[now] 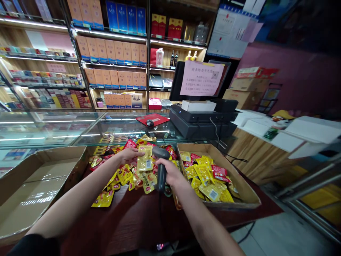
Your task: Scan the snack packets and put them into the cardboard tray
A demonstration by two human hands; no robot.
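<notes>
My left hand (130, 155) pinches a yellow snack packet (145, 159) by its left edge, its barcode side facing me. Wrapped round the handle of a dark barcode scanner (161, 174) is my right hand (170, 171); the scanner's head is just right of the packet. Beneath both hands lies a loose pile of yellow and red snack packets (124, 174). To the right, a shallow cardboard box (246, 193) holds several more packets, some with barcodes up. The scanner's cable hangs down over the dark red table (128, 220).
Another shallow cardboard box (77, 169) lies at left. Behind the table runs a glass counter (87, 128) with a mouse (149, 123) on a red mat. A monitor (176, 81) with a paper sign stands above a black cash drawer (197, 124). Stocked shelves line the wall.
</notes>
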